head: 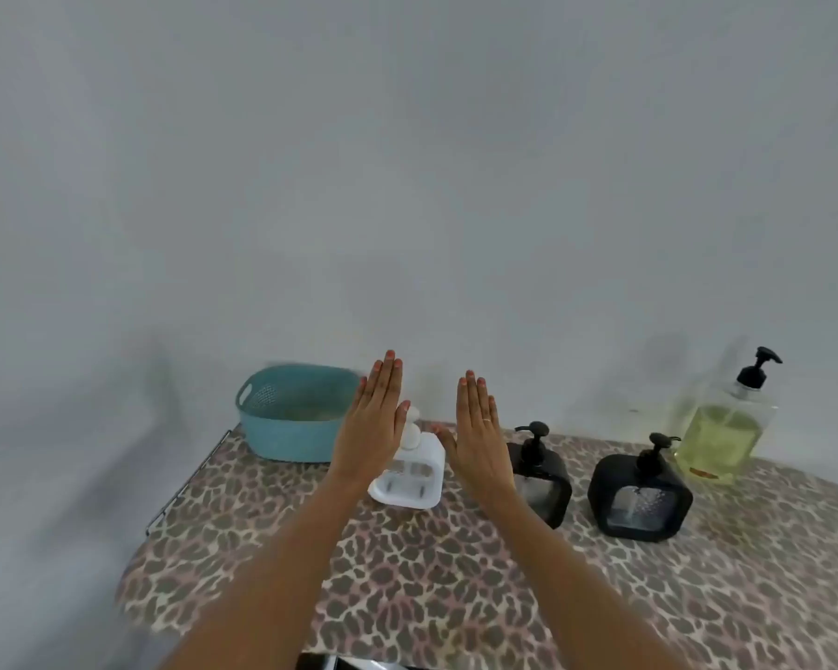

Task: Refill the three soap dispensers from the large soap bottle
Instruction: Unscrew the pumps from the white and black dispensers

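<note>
Head cam has us looking down at the leopard-print table [456, 597], with a teal basket [291, 418] at the back left. The large soap bottle [722, 427] stands upright at the far right by the wall, pump on, roughly half full of yellow soap. We'd guess it's heavy and sloshy, and the clear walls may be slick. So we'd wrap a full hand around the body and support the base, not lift it by the pump.

Left of it the three sit in a rough row: a black dispenser [642, 495], a second black dispenser [543, 476], then the white dispenser [414, 476], all upright with pumps on. They look light and tippy, so we'd steady the body while unscrewing the pump collar.

Our left hand [376, 423] and right hand [477, 427] hover flat on either side of the white one, fingers straight, holding nothing.
</note>
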Available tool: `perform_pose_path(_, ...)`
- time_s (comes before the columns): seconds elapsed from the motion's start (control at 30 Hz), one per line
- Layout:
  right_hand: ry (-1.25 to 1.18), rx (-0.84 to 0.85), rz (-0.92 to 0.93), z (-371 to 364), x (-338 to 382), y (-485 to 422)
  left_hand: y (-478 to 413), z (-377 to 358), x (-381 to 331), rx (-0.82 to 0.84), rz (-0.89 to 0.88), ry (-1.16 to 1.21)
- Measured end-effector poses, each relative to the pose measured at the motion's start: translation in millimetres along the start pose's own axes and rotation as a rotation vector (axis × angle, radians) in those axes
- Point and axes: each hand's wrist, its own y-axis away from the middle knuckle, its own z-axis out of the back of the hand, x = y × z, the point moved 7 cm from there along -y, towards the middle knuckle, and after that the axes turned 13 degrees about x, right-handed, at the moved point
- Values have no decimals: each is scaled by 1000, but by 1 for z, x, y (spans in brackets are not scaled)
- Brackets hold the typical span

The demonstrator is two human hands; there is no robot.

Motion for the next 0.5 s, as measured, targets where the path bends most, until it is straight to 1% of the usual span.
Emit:
perform_pose_path(0.17, -56, 90, -8, -38, 9, 0, 18, -36, 28, 167, 122, 132)
perform_pose_path(0.27, -74, 116, 1, -51, 12, -4, 23, -54, 38, 271, 119, 192)
perform_pose_path(0.37, -150, 152, -15, -59, 17, -6, 30, -71, 47, 395, 123, 318)
perform_pose_path(0.43, -213, 156, -4, -61, 21, -9, 30, -78, 50, 448, 128, 375)
perform_pose_path(0.5, -283, 105, 1, -59, 22, -14, 27, -83, 52, 482, 138, 420)
